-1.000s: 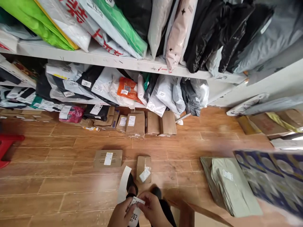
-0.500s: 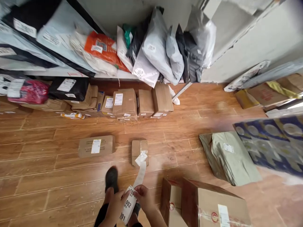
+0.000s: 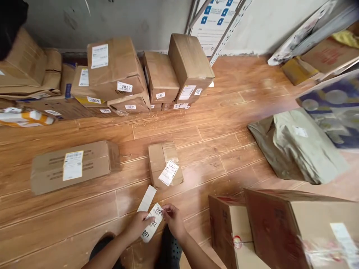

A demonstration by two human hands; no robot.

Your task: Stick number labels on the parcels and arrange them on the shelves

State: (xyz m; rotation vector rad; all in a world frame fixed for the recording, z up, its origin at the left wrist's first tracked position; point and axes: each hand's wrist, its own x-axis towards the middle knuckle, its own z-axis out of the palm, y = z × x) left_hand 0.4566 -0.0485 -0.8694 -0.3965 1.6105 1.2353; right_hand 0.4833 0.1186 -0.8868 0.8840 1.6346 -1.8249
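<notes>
My left hand [image 3: 138, 225] grips a strip of white number stickers [image 3: 156, 225], thumb on top. The printed numbers include 3001, and a blank-looking tail of the strip [image 3: 147, 198] trails up and to the left. My right hand [image 3: 174, 221] pinches the right edge of the sticker at the strip's top end. Just beyond both hands, a small cardboard box [image 3: 157, 158] sits on the wooden floor with a white shipping label [image 3: 168, 172] stuck on it. A longer cardboard box [image 3: 46, 170], also labelled, lies to its left.
Numbered cardboard parcels [image 3: 116, 71] are stacked along the wall, beside a metal shelf post [image 3: 228, 35]. At right lie a grey-green plastic package [image 3: 297, 145] and a blue-patterned pack [image 3: 336, 112]. Big cartons [image 3: 269, 224] stand close by my right arm.
My view has moved closer and lower, so the small box looks larger and the upper shelf bags have left the picture. The strip's tail has swung to the left.
</notes>
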